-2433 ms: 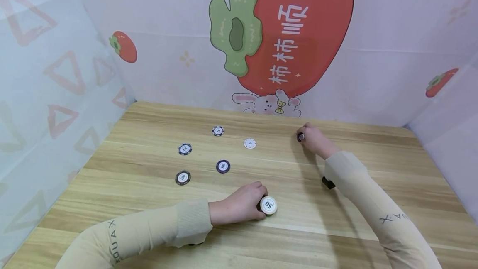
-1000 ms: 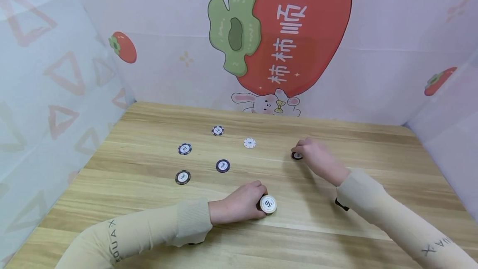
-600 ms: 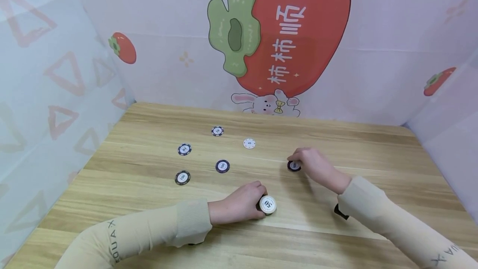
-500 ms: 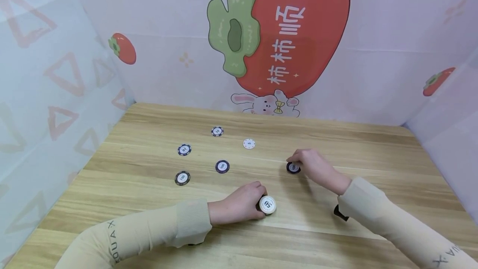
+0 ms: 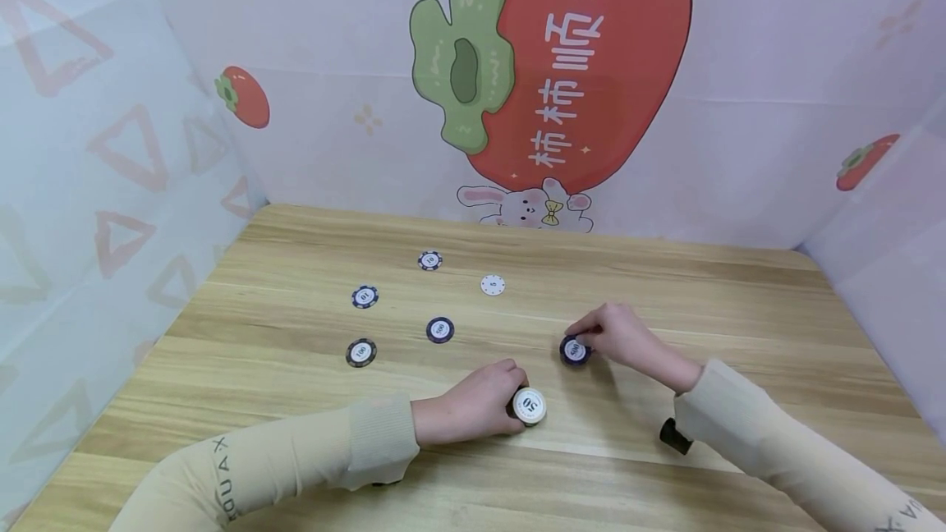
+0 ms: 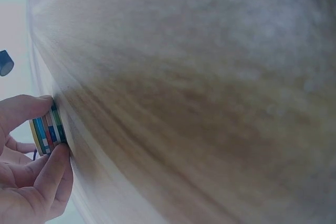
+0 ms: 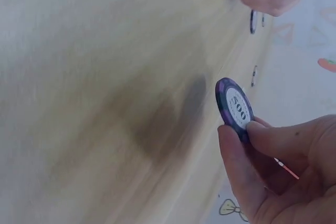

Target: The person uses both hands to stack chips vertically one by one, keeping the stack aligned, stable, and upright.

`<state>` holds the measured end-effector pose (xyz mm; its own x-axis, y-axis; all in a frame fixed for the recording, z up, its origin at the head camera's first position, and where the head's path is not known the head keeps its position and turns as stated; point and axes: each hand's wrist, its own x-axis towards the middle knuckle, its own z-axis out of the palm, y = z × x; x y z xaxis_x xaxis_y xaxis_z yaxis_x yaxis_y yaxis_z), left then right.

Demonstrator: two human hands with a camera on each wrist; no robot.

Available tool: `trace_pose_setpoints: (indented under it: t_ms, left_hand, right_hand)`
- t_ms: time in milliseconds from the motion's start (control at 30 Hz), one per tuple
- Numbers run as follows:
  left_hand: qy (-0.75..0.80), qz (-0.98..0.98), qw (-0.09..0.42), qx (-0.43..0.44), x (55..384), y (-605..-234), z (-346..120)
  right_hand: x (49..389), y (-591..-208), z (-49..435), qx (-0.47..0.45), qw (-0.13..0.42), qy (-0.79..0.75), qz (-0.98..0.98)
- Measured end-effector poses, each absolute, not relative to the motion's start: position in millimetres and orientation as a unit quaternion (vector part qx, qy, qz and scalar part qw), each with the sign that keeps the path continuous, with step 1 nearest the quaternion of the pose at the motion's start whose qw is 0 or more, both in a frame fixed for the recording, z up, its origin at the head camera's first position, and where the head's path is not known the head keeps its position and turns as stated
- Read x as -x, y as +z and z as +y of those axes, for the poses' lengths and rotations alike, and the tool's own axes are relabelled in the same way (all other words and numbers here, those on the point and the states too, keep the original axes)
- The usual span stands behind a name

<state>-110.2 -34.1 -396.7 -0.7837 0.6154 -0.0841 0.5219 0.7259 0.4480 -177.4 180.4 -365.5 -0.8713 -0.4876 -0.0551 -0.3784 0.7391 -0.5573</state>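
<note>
My left hand (image 5: 473, 405) grips a short stack of poker chips (image 5: 530, 406) on the table, thumb on one side and fingers on the other. On top lies a pale chip marked 50; the left wrist view shows the stack's multicoloured edges (image 6: 46, 132). To the right and farther back, my right hand (image 5: 628, 339) pinches a dark purple 500 chip (image 5: 574, 350) at its rim between thumb and finger. In the right wrist view this chip (image 7: 236, 106) is held up off the wood, its shadow on the table beside it.
Several loose chips lie flat on the table (image 5: 296, 253) left of centre: a 100 (image 5: 361, 352), another 500 (image 5: 440, 330), two 10s (image 5: 365, 296) and a white 5 (image 5: 493, 284). Patterned cloth walls (image 5: 332, 138) stand along the back and sides. A black cylinder (image 5: 676, 437) shows beneath the right sleeve.
My right hand has come from the back right of the table towards me and slightly left, bringing the 500 chip nearer the stack. The left hand has stayed on the stack.
</note>
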Motion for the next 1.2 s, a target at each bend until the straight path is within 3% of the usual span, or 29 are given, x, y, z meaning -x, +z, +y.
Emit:
trace_pose_setpoints:
  t_ms: [500,1200]
  left_hand:
    - [0.209,0.921,0.124,-0.306,110.5,-396.2,-34.2]
    - [0.209,0.920,0.124,-0.309,110.3,-394.7,-34.6]
  right_hand:
    - [163.3,-369.3,177.7,0.096,0.241,-0.439,0.860]
    - [150.3,-380.5,171.8,0.080,0.365,-0.566,0.735]
